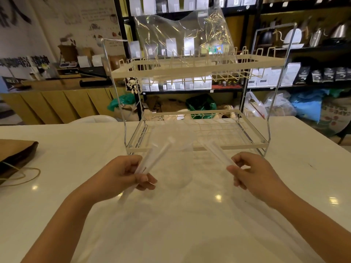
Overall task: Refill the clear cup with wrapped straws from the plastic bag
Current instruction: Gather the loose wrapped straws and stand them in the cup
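Observation:
A clear cup [177, 164] stands on the white table between my hands, faint and see-through. My left hand [125, 172] grips a small bunch of wrapped white straws [158, 155] that slant up toward the cup's rim. My right hand [250, 170] pinches another wrapped straw [218, 151], which points up and left toward the cup. A clear plastic bag [182, 37] sits on the top shelf of the wire rack, crumpled and upright.
A two-tier cream wire rack [190, 70] stands on the white table [57, 186] just behind the cup. A brown paper bag [15, 154] with a twine handle lies at the left edge. Shelves of packaged goods and kettles fill the background.

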